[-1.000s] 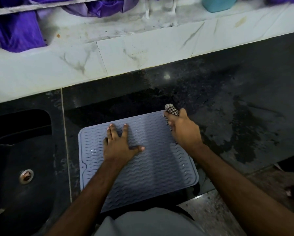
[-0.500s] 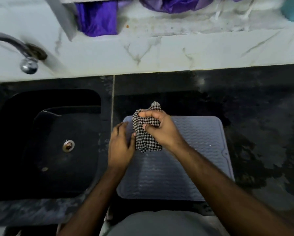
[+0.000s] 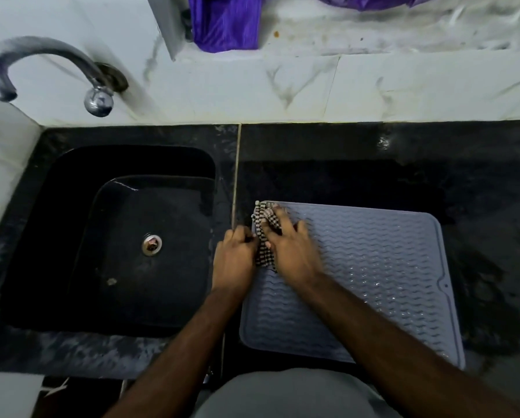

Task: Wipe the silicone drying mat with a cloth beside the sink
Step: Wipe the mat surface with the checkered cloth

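Observation:
A blue-grey ribbed silicone drying mat (image 3: 373, 267) lies on the black counter just right of the sink (image 3: 126, 236). A black-and-white checked cloth (image 3: 261, 251) is bunched on the mat's far left corner. My right hand (image 3: 291, 248) lies over the cloth and holds it down against the mat, fingers pointing to the far left. My left hand (image 3: 234, 260) is at the mat's left edge, right beside the cloth, with its fingers curled at that edge. Water drops glint on the mat's right part.
A metal tap (image 3: 41, 67) curves over the sink's far left corner. The sink drain (image 3: 151, 244) shows in the basin. Purple fabric (image 3: 225, 22) hangs at the white marble backsplash. The black counter (image 3: 478, 191) right of the mat looks wet.
My view has swung left, bringing the sink and tap in. My right hand has carried the cloth from the mat's right side to its far left corner; my left hand has shifted to the left edge.

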`<move>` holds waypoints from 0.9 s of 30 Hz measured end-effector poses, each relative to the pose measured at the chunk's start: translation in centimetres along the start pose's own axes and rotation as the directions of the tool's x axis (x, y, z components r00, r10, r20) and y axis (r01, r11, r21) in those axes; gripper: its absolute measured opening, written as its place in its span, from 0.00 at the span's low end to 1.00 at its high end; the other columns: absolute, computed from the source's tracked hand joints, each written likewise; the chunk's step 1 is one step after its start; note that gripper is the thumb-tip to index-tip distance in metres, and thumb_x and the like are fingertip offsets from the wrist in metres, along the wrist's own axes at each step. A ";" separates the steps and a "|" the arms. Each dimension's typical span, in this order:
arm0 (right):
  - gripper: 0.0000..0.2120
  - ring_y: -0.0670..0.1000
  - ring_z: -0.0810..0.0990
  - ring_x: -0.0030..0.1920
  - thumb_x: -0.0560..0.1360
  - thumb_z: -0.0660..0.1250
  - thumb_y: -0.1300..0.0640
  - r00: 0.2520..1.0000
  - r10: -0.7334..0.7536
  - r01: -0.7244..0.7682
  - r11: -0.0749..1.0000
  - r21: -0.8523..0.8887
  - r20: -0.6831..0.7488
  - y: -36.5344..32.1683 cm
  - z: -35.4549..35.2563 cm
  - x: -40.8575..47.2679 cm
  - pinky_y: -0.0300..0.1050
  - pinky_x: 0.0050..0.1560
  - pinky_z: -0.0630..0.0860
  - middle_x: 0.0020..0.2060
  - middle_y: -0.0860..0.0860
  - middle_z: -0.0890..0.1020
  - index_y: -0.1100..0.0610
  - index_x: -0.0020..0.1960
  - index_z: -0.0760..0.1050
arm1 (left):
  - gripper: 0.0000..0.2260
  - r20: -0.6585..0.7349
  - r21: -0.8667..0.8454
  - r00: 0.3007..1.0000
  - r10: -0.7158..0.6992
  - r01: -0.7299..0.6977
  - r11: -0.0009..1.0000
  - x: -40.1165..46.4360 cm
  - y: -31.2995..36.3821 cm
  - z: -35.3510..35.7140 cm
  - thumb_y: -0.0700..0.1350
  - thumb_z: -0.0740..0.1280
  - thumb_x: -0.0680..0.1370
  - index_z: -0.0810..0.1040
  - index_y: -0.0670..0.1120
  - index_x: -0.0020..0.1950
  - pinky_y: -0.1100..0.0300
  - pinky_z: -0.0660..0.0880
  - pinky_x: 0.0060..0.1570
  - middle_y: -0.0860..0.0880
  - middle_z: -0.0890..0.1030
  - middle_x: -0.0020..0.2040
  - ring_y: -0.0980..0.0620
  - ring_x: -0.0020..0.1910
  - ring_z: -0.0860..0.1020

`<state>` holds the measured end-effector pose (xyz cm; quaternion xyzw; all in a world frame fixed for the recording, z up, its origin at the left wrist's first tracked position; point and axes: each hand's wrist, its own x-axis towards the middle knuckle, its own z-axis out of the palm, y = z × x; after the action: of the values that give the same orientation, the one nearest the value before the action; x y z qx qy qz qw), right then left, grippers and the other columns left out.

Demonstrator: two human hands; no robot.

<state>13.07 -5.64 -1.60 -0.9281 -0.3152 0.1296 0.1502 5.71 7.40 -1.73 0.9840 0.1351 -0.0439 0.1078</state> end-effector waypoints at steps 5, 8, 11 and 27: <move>0.25 0.62 0.64 0.62 0.81 0.59 0.58 0.998 0.027 -0.023 0.998 -0.065 0.060 -0.9 0.4 1.5 0.56 0.60 0.74 0.78 0.48 0.51 0.43 0.76 0.62 | 0.11 0.062 0.072 0.996 -0.057 0.052 0.996 0.7 1.0 -0.4 0.45 0.63 0.81 0.82 0.48 0.59 0.52 0.72 0.51 0.48 0.74 0.58 0.46 0.58 0.72; 0.19 0.60 0.67 0.59 0.82 0.58 0.57 0.999 0.005 -0.003 0.999 -0.043 0.039 -1.1 0.0 2.6 0.51 0.64 0.70 0.76 0.49 0.59 0.46 0.72 0.70 | 0.13 0.077 0.118 0.995 -0.057 0.048 0.992 0.6 2.1 -0.5 0.43 0.61 0.82 0.81 0.47 0.63 0.53 0.72 0.55 0.47 0.73 0.62 0.47 0.62 0.70; 0.16 0.58 0.68 0.57 0.82 0.59 0.54 0.999 0.015 -0.015 1.000 -0.006 0.030 -1.2 -0.5 3.1 0.49 0.59 0.71 0.74 0.48 0.64 0.45 0.66 0.77 | 0.14 0.083 0.137 0.994 -0.065 0.053 0.989 0.6 2.7 -0.7 0.43 0.60 0.82 0.80 0.46 0.65 0.52 0.72 0.57 0.46 0.72 0.63 0.46 0.64 0.70; 0.19 0.56 0.66 0.67 0.80 0.60 0.40 0.978 0.119 -0.103 0.990 -0.095 0.174 3.4 -3.5 2.3 0.55 0.60 0.74 0.67 0.48 0.75 0.34 0.70 0.68 | 0.13 0.055 0.299 0.988 -0.141 0.119 0.947 -0.5 5.1 -0.9 0.40 0.58 0.82 0.79 0.44 0.62 0.52 0.72 0.55 0.44 0.74 0.61 0.46 0.61 0.72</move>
<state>17.81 -7.46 0.07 -0.9344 -0.2803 0.2072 0.0741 6.67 2.69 0.27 0.9756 0.1876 -0.1076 -0.0382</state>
